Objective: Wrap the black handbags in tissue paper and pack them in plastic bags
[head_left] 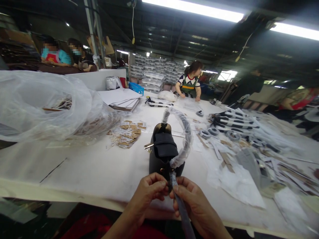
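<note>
- Black handbag: upright on the white counter, near its front edge and directly before the person; the flap faces upward, and a gold-toned metal fitting projects at the left side.
- Handle: arched to the right of the flap and wrapped in translucent film.
- Strap: grey, running from the near end of the bag down past the counter's edge.
- Right hand: grip closed on the strap, thumb uppermost, just beside the bag's near end.
- Left hand: fingers bent, thumb near the forefinger, at the same end of the bag; whether this grip holds anything cannot be told.
- Left of the bag: a loose pile of tan tags, with a large translucent plastic bag farther left.
- Right of the bag: grey coils, black-and-white striped pieces and scattered white sheets.
- Far side of the counter: a co-worker, both hands low over clear plastic.
</note>
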